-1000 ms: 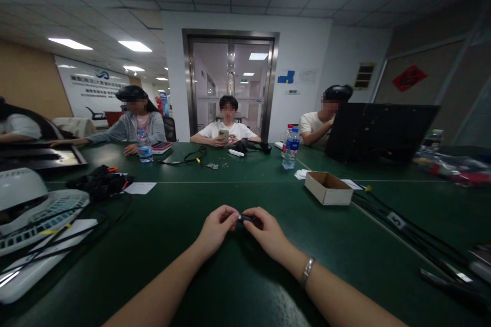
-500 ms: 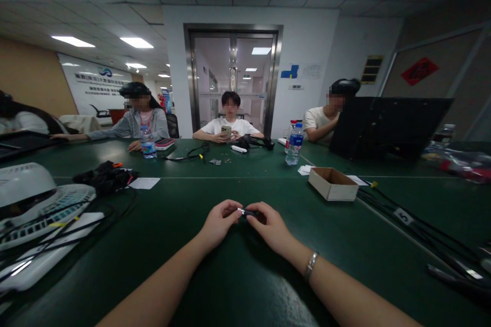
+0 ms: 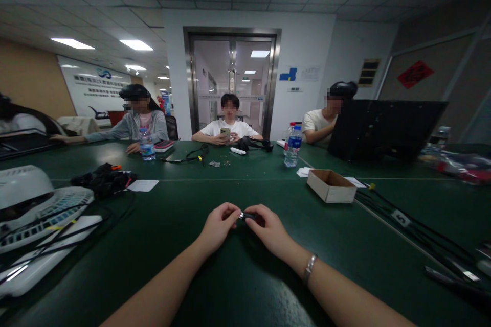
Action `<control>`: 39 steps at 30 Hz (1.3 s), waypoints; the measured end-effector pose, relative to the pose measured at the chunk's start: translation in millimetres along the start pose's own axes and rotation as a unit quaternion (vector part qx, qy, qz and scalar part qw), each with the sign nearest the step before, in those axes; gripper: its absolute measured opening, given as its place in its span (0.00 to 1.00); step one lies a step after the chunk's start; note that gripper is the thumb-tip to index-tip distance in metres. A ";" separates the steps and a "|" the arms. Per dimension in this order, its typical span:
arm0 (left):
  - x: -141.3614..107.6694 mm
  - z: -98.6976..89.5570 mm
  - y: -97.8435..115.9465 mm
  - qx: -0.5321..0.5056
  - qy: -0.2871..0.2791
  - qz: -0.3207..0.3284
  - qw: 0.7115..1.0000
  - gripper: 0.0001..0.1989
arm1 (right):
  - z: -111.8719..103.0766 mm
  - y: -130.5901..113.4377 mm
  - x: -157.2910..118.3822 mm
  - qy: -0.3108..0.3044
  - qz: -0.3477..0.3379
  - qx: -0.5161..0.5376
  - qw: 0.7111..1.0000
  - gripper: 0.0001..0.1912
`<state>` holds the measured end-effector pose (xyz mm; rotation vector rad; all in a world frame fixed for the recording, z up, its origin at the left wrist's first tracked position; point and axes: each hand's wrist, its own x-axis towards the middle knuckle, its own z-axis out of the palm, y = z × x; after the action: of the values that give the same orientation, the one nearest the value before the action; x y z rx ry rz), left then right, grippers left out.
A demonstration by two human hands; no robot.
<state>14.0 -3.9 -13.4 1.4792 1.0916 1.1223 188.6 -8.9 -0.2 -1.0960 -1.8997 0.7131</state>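
Head view: left hand (image 3: pixel 219 224) and right hand (image 3: pixel 270 227) pinch something dark (image 3: pixel 245 216); the box (image 3: pixel 336 193) seems brown inside.

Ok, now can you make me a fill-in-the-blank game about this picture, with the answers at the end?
1. The small dark object has its shiny end toward the person's own ____ hand.
2. A silver bracelet goes around the person's own ____ wrist.
3. The big tabletop is coloured ____.
4. The tag on the black cables shows the number ____.

Missing words: left; right; green; 5.
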 end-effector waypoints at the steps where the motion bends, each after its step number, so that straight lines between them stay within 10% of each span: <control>1: -0.3 0.1 0.3 -0.003 -0.001 0.002 1.000 0.12 | -0.2 -0.4 0.1 0.001 0.000 0.001 1.000 0.09; 39: 0.1 0.3 4.4 0.037 0.000 -0.026 0.999 0.18 | -0.3 -0.2 -2.2 0.007 0.001 -0.010 1.000 0.09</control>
<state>14.8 -4.6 -9.1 1.4993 1.1758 1.0553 189.4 -10.9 -0.7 -1.1129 -1.8992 0.6872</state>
